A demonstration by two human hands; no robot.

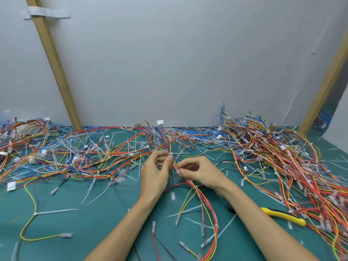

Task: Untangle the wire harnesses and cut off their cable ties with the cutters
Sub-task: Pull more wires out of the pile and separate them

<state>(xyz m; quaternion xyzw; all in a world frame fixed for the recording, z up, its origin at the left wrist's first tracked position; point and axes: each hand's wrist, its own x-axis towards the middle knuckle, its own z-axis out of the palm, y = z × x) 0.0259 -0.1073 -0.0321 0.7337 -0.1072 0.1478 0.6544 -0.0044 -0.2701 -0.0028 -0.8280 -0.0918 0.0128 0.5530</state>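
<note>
Wire harness [196,187] at centre of desk [94,213], its tail trailing toward the near edge. Left hand [154,176]: fingers pinched on the bundle's upper part. Right hand [201,172]: fingers pinched on its wires just beside. Cutters [284,217] lie on the desk right of the right forearm, untouched

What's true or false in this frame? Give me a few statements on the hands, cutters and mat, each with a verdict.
1. The left hand and right hand both pinch one wire harness. True.
2. The right hand holds the yellow-handled cutters. False: they lie on the mat, right of the right forearm.
3. White cable ties lie scattered on the green mat. True.
4. The left hand lies flat on the mat. False: its fingers pinch the harness.
</note>
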